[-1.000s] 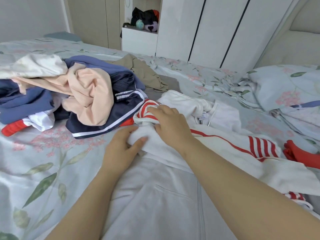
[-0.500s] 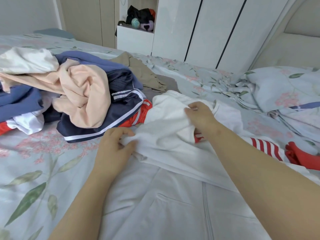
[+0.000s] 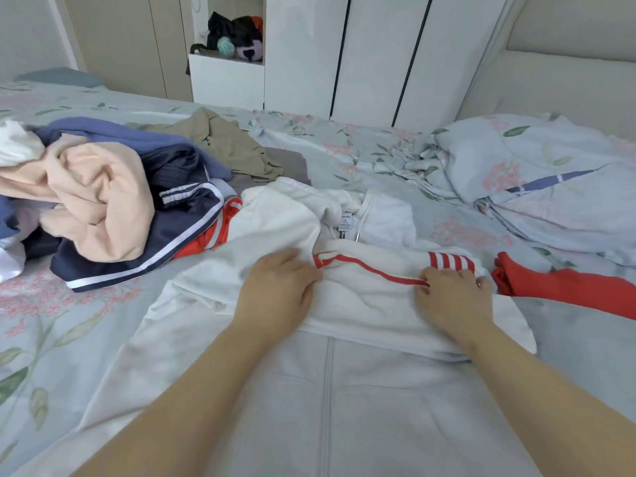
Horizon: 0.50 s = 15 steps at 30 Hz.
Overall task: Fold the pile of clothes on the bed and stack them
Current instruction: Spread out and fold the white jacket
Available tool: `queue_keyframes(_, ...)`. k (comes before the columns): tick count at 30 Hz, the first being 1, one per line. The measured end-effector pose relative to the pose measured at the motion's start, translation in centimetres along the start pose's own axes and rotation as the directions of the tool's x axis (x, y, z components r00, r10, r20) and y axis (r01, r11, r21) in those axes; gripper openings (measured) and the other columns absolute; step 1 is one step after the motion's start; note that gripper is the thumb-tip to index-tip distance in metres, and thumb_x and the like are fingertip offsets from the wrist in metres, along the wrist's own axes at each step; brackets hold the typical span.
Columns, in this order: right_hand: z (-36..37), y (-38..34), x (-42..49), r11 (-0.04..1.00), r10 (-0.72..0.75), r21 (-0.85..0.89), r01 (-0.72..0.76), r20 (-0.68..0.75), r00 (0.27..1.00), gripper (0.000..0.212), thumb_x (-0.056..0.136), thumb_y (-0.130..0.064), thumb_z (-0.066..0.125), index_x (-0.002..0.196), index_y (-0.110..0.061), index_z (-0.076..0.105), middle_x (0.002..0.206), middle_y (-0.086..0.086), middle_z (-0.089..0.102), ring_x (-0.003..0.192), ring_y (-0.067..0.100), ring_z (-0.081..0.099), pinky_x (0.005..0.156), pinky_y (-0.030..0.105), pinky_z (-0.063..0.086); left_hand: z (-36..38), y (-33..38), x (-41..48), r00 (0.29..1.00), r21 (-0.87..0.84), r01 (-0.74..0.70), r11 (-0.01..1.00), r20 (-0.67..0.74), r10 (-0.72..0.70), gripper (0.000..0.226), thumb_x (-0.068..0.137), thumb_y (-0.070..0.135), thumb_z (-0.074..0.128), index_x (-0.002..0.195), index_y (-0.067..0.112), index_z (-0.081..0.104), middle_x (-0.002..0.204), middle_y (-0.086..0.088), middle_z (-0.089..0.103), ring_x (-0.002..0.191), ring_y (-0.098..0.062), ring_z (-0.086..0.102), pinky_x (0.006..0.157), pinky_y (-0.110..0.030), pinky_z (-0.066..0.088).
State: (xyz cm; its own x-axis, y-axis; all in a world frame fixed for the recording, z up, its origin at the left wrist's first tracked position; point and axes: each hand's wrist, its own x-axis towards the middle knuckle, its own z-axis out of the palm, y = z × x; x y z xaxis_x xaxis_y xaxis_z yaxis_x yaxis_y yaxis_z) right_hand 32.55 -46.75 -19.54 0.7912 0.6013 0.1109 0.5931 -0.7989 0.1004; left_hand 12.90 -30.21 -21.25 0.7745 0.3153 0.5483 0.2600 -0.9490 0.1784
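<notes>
— Where is the white jacket (image 3: 344,390)?
— Spread flat on the bed (image 3: 69,339) right in front of the person, with its zip running up the middle. The cloth looks soft and fleecy. One sleeve (image 3: 371,287) is laid across the chest. It has a thin red line along it and a red-and-white striped cuff.
— And the hands?
— The left hand (image 3: 278,290) lies palm down on the sleeve, fingers loose and nearly straight, pressing it flat. The right hand (image 3: 454,297) rests near the cuff with fingers bent and tips on the red line. I cannot tell whether it pinches the cloth or only pushes on it.
— The pile of clothes (image 3: 103,208)?
— A crumpled heap left of the jacket. A thick peach sweater (image 3: 99,201) sits on top of a navy garment (image 3: 165,242) with white stripes.
— Anything on the right?
— A red garment (image 3: 568,290) just beside the cuff, with a rumpled flowered duvet (image 3: 533,173) behind it.
</notes>
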Motion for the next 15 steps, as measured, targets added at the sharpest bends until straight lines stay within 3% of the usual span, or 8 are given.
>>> queue_keyframes(2,-0.7,2.4,-0.2,0.997,0.050,-0.052,-0.048,0.021,0.999,0.032,0.095,-0.037,0.035,0.119,-0.027,0.053,0.125,0.000,0.056,0.122,0.025,0.043,0.106,0.044,0.026,1.4,1.0,1.2,0.990,0.085,0.092,0.992,0.101,-0.101,0.034,0.070,0.026,0.038,0.065,0.018,0.071,0.054,-0.001,0.062,0.058,-0.026,0.063,0.058,-0.030,0.049)
queue_keyframes(3,-0.9,3.7,-0.3,0.996,0.078,-0.037,-0.075,0.061,0.995,0.032,0.094,-0.040,0.036,0.119,-0.027,0.053,0.127,0.000,0.055,0.122,0.026,0.042,0.104,0.043,0.027,2.0,1.3,1.9,0.975,0.124,0.150,0.981,0.147,-0.168,0.036,0.071,0.028,0.038,0.071,0.019,0.072,0.060,-0.003,0.065,0.062,-0.027,0.064,0.061,-0.033,0.050)
queue_keyframes(5,-1.4,5.7,-0.7,0.991,0.110,0.059,-0.121,0.157,0.981,0.039,0.092,-0.050,0.038,0.120,-0.028,0.053,0.129,0.003,0.052,0.121,0.027,0.041,0.101,0.043,0.027,2.7,2.1,3.0,0.913,0.224,0.261,0.939,0.259,-0.316,0.043,0.082,0.030,0.040,0.116,0.022,0.065,0.110,-0.007,0.067,0.102,-0.033,0.060,0.089,-0.045,0.044)
queue_keyframes(6,-1.5,6.4,-1.0,0.983,0.120,0.116,-0.144,0.191,0.974,0.043,0.090,-0.056,0.039,0.120,-0.028,0.053,0.130,0.003,0.051,0.122,0.028,0.041,0.101,0.042,0.028,3.3,1.9,3.5,0.867,0.270,0.304,0.914,0.320,-0.383,0.049,0.089,0.032,0.040,0.137,0.028,0.046,0.138,-0.006,0.048,0.124,-0.035,0.044,0.103,-0.048,0.032)
queue_keyframes(7,-1.5,6.8,-1.2,0.977,0.118,0.154,-0.150,0.199,0.973,0.048,0.088,-0.060,0.041,0.120,-0.027,0.053,0.130,0.003,0.050,0.122,0.029,0.040,0.100,0.042,0.028,3.5,1.9,3.9,0.813,0.274,0.356,0.893,0.381,-0.441,0.055,0.093,0.036,0.039,0.146,0.032,0.027,0.152,-0.002,0.027,0.136,-0.036,0.027,0.110,-0.049,0.021)
queue_keyframes(9,-1.4,7.4,-1.3,0.976,0.099,0.181,-0.123,0.136,0.986,0.051,0.085,-0.062,0.047,0.118,-0.023,0.054,0.127,0.003,0.053,0.119,0.030,0.044,0.098,0.041,0.030,3.5,1.7,4.4,0.705,0.242,0.480,0.843,0.465,-0.535,0.060,0.094,0.043,0.036,0.148,0.038,0.012,0.157,0.002,0.006,0.142,-0.035,0.011,0.114,-0.050,0.011)
queue_keyframes(13,-2.9,8.4,0.2,0.894,0.205,0.424,-0.143,-0.106,0.973,0.041,0.083,-0.055,0.058,0.097,-0.017,0.055,0.102,0.009,0.064,0.103,0.032,0.055,0.084,0.038,0.034,3.5,1.8,4.6,0.591,0.246,0.576,0.779,0.532,-0.606,0.058,0.093,0.053,0.029,0.147,0.044,0.012,0.158,0.008,0.006,0.145,-0.028,0.007,0.115,-0.052,0.005)
queue_keyframes(15,-2.8,8.3,0.5,0.937,0.235,0.281,-0.207,-0.070,0.969,0.041,0.087,-0.049,0.057,0.114,-0.019,0.053,0.116,0.009,0.057,0.113,0.031,0.048,0.093,0.040,0.033,3.3,2.3,4.0,0.573,0.291,0.590,0.753,0.506,-0.645,0.058,0.092,0.056,0.029,0.146,0.045,0.014,0.158,0.007,0.005,0.145,-0.027,0.006,0.115,-0.051,0.002)
